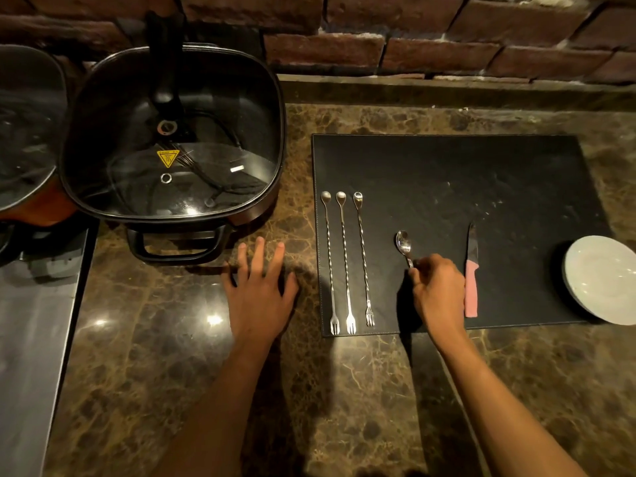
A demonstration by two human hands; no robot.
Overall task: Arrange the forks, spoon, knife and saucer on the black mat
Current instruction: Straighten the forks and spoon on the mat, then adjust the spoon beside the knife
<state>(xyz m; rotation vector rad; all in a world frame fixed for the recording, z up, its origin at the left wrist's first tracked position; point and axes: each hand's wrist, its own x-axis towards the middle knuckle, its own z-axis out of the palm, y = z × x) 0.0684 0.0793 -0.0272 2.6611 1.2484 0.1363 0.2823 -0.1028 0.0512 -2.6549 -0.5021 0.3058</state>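
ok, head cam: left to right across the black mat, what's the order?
Three long forks → spoon, handle in the right hand → pink-handled knife → saucer overhanging the mat's right edge.

Bare black mat [447, 173] beyond cutlery

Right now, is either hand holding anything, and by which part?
The right hand holds the spoon by its handle, bowl pointing away. The left hand lies flat on the counter, holding nothing.

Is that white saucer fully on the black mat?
No. The saucer overhangs the mat's right edge, partly over the marble counter.
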